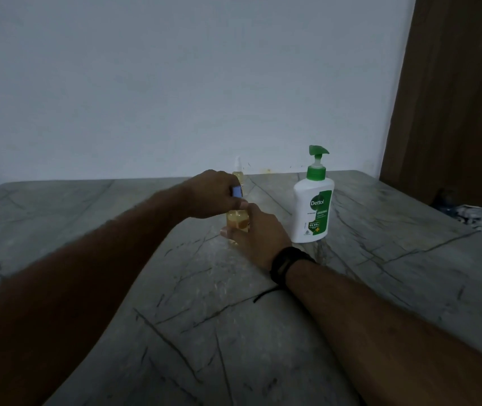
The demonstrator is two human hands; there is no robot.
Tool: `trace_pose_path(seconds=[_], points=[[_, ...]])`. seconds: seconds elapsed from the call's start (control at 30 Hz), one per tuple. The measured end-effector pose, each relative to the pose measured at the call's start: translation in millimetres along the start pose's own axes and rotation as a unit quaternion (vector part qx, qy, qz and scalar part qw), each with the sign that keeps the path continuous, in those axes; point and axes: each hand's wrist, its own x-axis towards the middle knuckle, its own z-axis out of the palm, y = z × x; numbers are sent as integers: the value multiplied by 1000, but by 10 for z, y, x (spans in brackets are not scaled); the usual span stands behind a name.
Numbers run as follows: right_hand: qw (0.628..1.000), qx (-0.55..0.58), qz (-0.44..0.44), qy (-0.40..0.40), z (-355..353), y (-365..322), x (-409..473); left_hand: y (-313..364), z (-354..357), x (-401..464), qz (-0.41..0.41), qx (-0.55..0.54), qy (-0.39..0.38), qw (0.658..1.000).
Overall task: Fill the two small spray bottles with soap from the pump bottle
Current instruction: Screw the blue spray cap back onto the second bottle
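Both my forearms reach forward and meet near the middle. My left hand [213, 194] is uppermost, knuckles up, fingers curled down in a grip on something small and blue. My right hand [256, 230] sits just below and beside it, fingers wrapped around what it holds, thumb forward. A dark band circles my right wrist.

Likely a home: marble-patterned table [263, 332], wooden door [454, 98], plain wall [175, 83].
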Motion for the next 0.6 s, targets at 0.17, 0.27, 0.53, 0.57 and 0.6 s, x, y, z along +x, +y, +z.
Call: trace_pose_path(seconds=[0.17,0.27,0.53,0.57,0.6], points=[[1000,-6,3,-3,16,-2,26,-42,101,-39,-11,-53,29,998],[1000,-11,-7,0,13,-9,24,-70,313,-145,-39,-100,83,991],[1000,-4,-24,6,-2,-25,-35,16,744,-462,-111,-284,152,940],[1000,-8,-24,3,2,-23,-36,19,771,-478,-112,-285,154,939],[1000,-10,-26,2,4,-27,-38,22,790,-488,-112,-286,159,938]])
